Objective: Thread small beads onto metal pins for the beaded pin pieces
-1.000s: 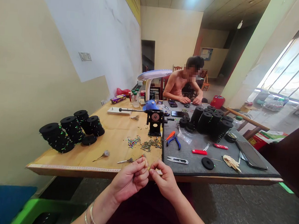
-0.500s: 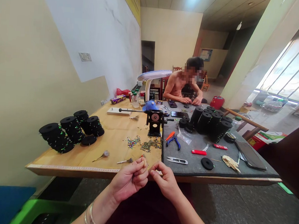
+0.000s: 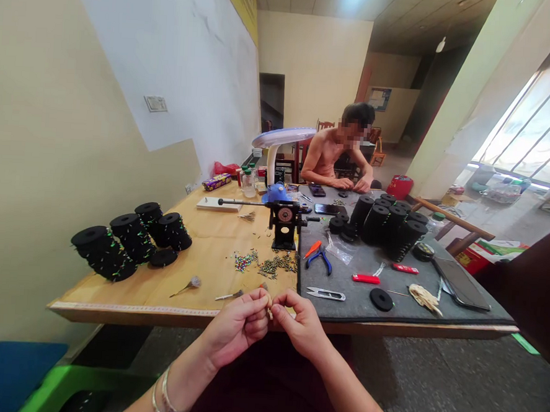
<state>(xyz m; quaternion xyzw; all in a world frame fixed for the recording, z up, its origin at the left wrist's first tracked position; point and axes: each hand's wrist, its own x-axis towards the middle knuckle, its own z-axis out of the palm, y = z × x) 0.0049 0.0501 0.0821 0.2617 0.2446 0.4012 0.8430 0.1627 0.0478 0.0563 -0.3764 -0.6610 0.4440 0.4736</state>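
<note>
Just beyond the left grip (image 3: 241, 324), a brush-tipped tool (image 3: 227, 297) lies on the table (image 3: 143, 294), loose metal bits (image 3: 272, 268) farther ahead; snips (image 3: 328, 294) ahead-right of the right grip (image 3: 301, 326). Both pinch closed, fingertips together; can't tell what's held.

- Left hand (image 3: 241, 327) and right hand (image 3: 302, 324) pinch close together.
- Small colored beads (image 3: 245, 261) lie scattered beyond the fingers (image 3: 256, 302).
- Silver snips (image 3: 326, 294) rest to their right.

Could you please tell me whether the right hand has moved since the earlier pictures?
Yes, slightly: the right hand has shifted left, toward the left hand, judged against the silver snips.
</note>
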